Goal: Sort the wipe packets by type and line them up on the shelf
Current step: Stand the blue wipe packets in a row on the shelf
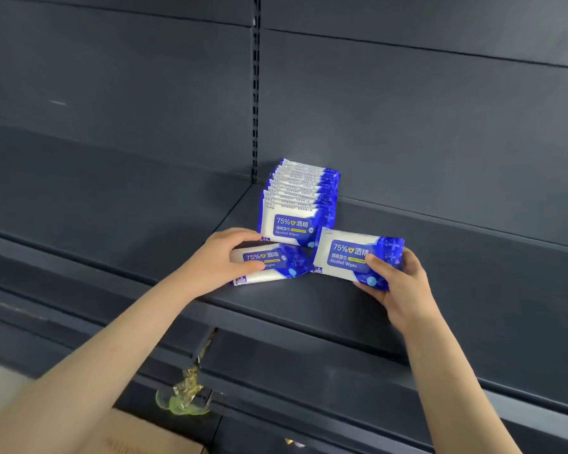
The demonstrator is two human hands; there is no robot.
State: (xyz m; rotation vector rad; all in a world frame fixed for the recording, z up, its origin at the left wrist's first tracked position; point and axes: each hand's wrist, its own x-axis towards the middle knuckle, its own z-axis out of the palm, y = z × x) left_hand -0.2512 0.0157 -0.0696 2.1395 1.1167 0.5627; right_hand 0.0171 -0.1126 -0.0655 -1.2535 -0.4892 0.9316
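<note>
From the head camera, a dark grey metal shelf (456, 283) runs across the frame, with a slotted upright post (255, 93) in the back panel behind it. On the shelf, just right of the post, a row of blue-and-white alcohol wipe packets (300, 198) stands on edge, one behind another. Their printed fronts face forward, and the foremost one reads "75%" and "Alcohol Wipes".

The left hand (223, 257) grips a matching left packet (276, 262) at its left end, fingers curled over the top edge and thumb pressed on the front face. This packet leans back at a low angle, with its lower edge on the shelf. It sits directly in front of the row, and its upper edge touches or nearly touches the foremost packet.

The right hand (404, 283) holds the right packet (345, 253) by its right end, thumb across the blue front and fingers wrapped behind. It is held nearly upright, slightly tilted, just right of the row's front. Its lower left corner is close to the left packet; whether it rests on the shelf cannot be told.

Below, a crumpled scrap of yellowish tape (184, 398) hangs at the edge of a lower shelf (309, 381), and a cardboard box (135, 434) shows at the bottom left
</note>
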